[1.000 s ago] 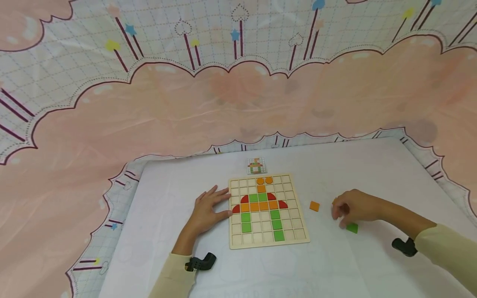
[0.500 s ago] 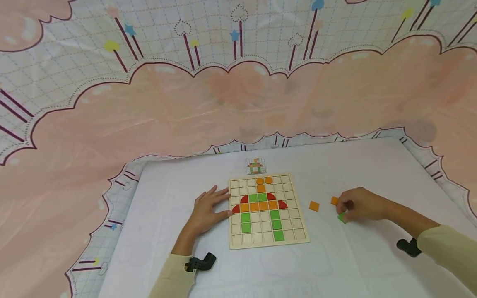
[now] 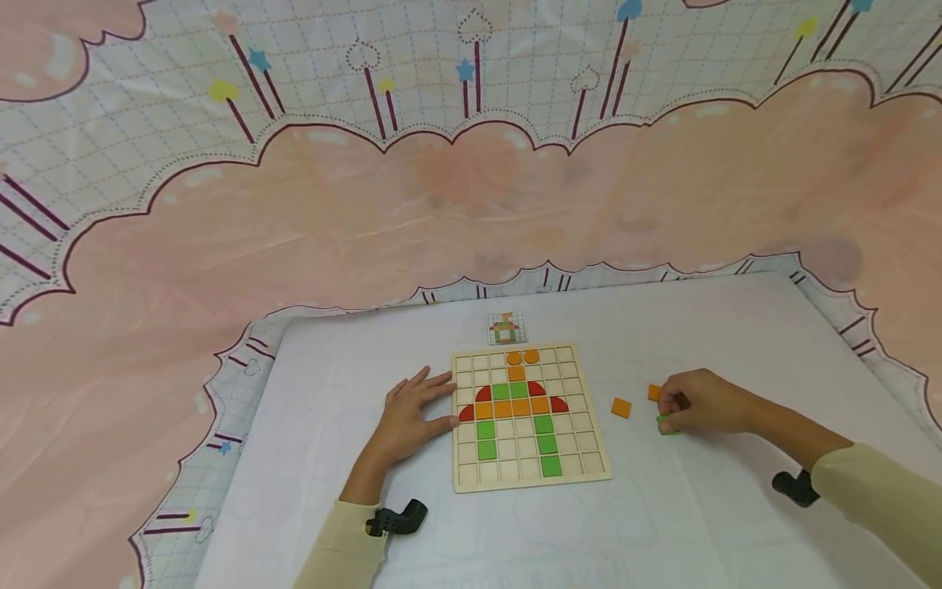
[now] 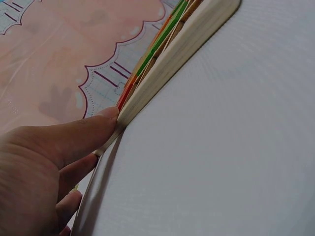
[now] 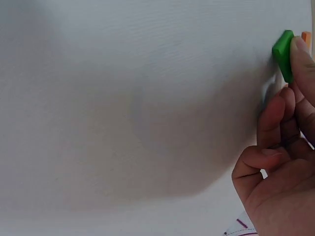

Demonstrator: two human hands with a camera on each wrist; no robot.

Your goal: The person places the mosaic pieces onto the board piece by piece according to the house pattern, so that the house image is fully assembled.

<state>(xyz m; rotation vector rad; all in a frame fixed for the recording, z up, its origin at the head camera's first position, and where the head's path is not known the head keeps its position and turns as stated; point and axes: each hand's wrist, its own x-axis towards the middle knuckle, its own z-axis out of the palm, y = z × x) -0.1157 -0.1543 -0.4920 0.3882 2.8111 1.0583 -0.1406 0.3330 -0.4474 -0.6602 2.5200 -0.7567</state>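
A wooden grid board [image 3: 530, 486] lies flat on the white table, with green, orange and red tiles set in its cells. My left hand [image 3: 407, 417] rests at the board's left side, fingers extended and spread; in the left wrist view the thumb's tip touches the pale board edge [image 4: 182, 59]. To the right of the board, my right hand [image 3: 706, 401] pinches a green square tile [image 3: 666, 427] low over the table. The right wrist view shows the thumb against this green tile [image 5: 284, 55], its other fingers curled below. An orange tile [image 3: 654, 393] lies just beyond those fingertips.
Another orange tile [image 3: 621, 407] lies between the board and my right hand. Behind the board sits a small pattern card [image 3: 506, 328] with a coloured figure. A patterned pink cloth [image 3: 353, 237] hangs behind the table [image 3: 294, 507].
My right hand has taken the green tile between thumb and fingers and drawn it leftward and slightly away from me. The nearby orange tile has shifted a little left. The left hand stays put.
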